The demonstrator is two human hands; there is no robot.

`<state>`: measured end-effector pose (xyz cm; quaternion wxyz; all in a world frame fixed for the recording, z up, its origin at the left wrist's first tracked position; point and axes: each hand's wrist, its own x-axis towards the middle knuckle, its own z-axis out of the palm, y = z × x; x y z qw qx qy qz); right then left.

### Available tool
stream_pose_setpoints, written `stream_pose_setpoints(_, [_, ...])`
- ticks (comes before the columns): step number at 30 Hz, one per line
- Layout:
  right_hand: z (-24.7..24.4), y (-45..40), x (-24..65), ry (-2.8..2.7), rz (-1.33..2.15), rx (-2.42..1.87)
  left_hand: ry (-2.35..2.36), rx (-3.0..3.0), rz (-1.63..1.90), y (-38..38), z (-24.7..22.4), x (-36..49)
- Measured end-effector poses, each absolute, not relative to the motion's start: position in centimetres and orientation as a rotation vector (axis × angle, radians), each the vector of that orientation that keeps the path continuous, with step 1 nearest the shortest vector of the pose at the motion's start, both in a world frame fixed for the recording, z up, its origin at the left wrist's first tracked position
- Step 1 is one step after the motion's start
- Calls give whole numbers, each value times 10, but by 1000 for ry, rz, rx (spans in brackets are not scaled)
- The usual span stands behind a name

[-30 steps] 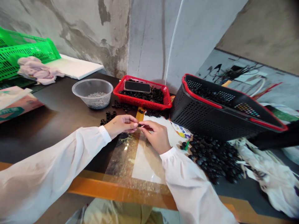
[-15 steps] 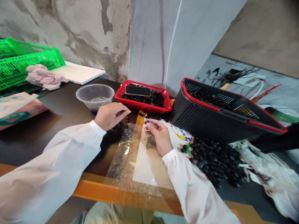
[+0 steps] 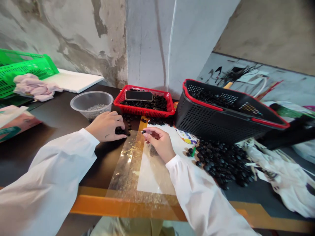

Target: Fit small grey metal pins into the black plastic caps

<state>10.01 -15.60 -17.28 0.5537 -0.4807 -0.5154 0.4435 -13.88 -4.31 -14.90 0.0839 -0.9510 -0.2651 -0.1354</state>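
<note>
My left hand [image 3: 107, 126] rests low over the dark tabletop, thumb and curled fingers apart around a cluster of small black button-like pieces [image 3: 119, 130]. The pieces seem to lie on the table; whether any touch the fingertips is unclear. Between thumb and forefinger, my right hand [image 3: 159, 141] pinches one small black button-like piece [image 3: 143, 131] above a white sheet [image 3: 157, 178] under clear film. Beyond my left hand stands a clear plastic bowl [image 3: 76, 104] with small grey metal bits inside.
A red basket [image 3: 145, 113] of black pieces, with a phone [image 3: 139, 95] on top, stands at the back. To its right is a black basket [image 3: 201, 121]. A pile of black domed pieces [image 3: 226, 160] lies before it. Tissue pack [image 3: 18, 123] and green crate [image 3: 29, 68] are left.
My left hand has lowered onto the black pieces, its fingers spreading from a pinch. My right hand has shifted slightly, the small piece now clearly showing at its fingertips. The view has turned slightly right.
</note>
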Motion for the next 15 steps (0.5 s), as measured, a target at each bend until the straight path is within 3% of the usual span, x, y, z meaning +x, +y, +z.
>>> stream_pose_setpoints(6, [-173,-158,98,-1264,1021,-1133,-825,-2850,-424,-44,-154,-134])
stream_pose_setpoints(15, [-175,-161,94,-1348,844,-1156,-841,-3003,-1023,-75,-154,-108])
